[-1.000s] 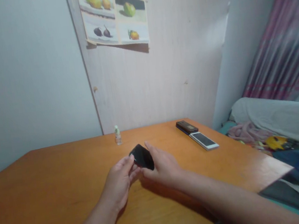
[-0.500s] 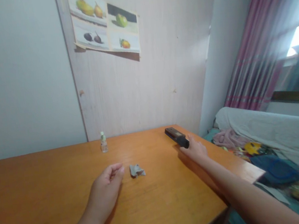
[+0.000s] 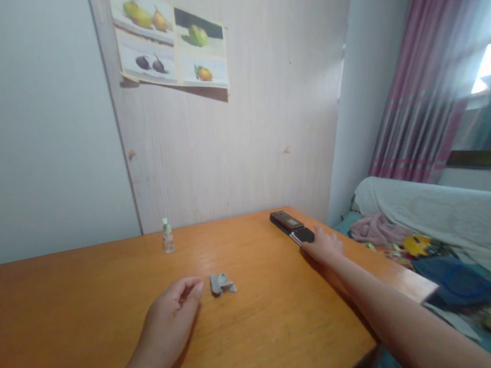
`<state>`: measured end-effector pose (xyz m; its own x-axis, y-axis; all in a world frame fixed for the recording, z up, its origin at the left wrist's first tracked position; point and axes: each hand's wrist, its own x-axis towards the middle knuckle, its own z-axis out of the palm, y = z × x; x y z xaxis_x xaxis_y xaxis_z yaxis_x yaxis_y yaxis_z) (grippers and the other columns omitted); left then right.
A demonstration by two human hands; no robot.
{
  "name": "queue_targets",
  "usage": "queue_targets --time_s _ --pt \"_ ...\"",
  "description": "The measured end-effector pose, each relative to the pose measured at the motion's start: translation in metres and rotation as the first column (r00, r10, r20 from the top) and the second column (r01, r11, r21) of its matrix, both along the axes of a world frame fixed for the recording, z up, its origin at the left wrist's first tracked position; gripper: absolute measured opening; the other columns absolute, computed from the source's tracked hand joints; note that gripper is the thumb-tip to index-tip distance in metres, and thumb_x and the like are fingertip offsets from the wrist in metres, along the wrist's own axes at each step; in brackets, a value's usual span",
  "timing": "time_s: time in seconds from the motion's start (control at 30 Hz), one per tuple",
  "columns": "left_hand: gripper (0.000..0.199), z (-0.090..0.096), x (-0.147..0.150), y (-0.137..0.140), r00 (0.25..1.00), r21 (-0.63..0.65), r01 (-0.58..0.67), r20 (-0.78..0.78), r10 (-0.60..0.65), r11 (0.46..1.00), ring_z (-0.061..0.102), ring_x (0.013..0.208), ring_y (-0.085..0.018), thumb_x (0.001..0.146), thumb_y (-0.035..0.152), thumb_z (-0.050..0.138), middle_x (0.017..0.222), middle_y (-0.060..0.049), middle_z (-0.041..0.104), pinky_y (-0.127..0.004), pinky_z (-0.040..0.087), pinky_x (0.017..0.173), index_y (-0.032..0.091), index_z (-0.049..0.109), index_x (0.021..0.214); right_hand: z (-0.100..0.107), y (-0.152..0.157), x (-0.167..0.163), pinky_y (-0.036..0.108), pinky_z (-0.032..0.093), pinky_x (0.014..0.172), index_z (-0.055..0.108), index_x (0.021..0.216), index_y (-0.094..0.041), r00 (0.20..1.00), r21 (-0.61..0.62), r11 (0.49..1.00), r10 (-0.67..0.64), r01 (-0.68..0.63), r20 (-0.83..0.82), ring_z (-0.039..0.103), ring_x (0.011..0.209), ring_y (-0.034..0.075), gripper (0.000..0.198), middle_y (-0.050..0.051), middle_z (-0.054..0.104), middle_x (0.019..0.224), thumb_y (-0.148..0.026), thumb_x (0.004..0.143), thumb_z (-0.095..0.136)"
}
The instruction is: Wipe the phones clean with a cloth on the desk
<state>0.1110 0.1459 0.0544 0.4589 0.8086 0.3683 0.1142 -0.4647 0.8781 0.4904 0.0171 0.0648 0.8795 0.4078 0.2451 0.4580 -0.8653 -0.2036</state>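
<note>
Orange-brown wood makes up the table point(image 3: 255, 332), whose far edge runs along the pale wall point(image 3: 224, 157) and whose right edge slants down beside the bed point(image 3: 436, 202). The right hand point(image 3: 325, 248) reaches close to that slanting edge, its fingers at the near end of a black phone point(image 3: 304, 234); I cannot tell whether it grips the phone or only touches it. The phone lies over a white device point(image 3: 295, 239), of which only a thin left rim shows. Just beyond, near the far right corner, sits a brown case point(image 3: 287, 219).

The left hand point(image 3: 172, 312) is loosely curled over the table's near left part, thumb and forefinger tips close together; whether they meet I cannot tell. Just beside these tips lies 1 crumpled grey cloth point(image 3: 222, 284). A broad stretch of wood separates the 2 hands, and another runs from the left hand to the left edge.

Near the far edge, 1 small bottle point(image 3: 168, 240) stands upright, its label too small to read. The poster point(image 3: 175, 44) carries 4 fruit pictures.
</note>
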Motion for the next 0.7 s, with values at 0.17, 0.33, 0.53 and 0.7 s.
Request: queue_targets --time_s 0.17,0.33,0.53,0.7 --pt "0.03 0.002 0.001 -0.002 1.0 0.025 0.014 -0.027 -0.013 1.0 0.068 0.088 -0.027 0.08 0.05 0.066 0.092 -0.005 0.077 -0.032 0.051 0.079 0.023 0.076 0.09 0.0 -0.003 -0.014 0.044 0.042 0.089 0.053 0.135 -0.016 0.986 0.093 0.988 0.113 -0.124 0.12 0.054 0.116 0.037 0.061 0.019 0.066 0.118 -0.052 0.086 0.057" --pt "0.033 0.001 0.0 -0.002 0.997 0.063 0.031 -0.077 -0.026 0.998 0.067 0.082 -0.024 0.084 0.051 0.061 0.087 -0.003 0.075 -0.031 0.05 0.074 0.022 0.073 0.091 -0.002 -0.003 -0.069 0.03 0.041 0.077 0.066 0.104 -0.019 0.871 0.281 0.825 0.473 -0.491 0.131 0.061 0.093 0.023 0.03 0.009 0.07 0.098 -0.042 0.09 0.054" --pt "0.035 -0.001 -0.004 0.0 0.997 0.153 -0.014 -0.076 0.026 0.988 0.056 0.066 -0.017 0.085 0.053 0.059 0.069 0.001 0.062 -0.026 0.043 0.062 0.02 0.065 0.076 -0.026 0.0 -0.139 0.025 0.027 0.057 0.056 0.068 -0.02 0.751 0.321 0.737 0.652 -0.595 -0.102 0.052 0.062 0.013 0.027 0.0 0.062 0.064 -0.036 0.09 0.052" --pt "0.043 0.001 -0.009 -0.004 0.987 0.203 -0.161 0.019 0.16 0.966 0.042 0.059 -0.012 0.085 0.054 0.059 0.06 0.005 0.043 -0.023 0.034 0.056 0.02 0.048 0.061 -0.039 0.0 -0.156 0.028 0.021 0.056 0.061 0.073 -0.021 0.759 0.163 0.758 0.648 -0.632 -0.069 0.053 0.064 0.015 0.027 0.003 0.067 0.071 -0.039 0.091 0.05"
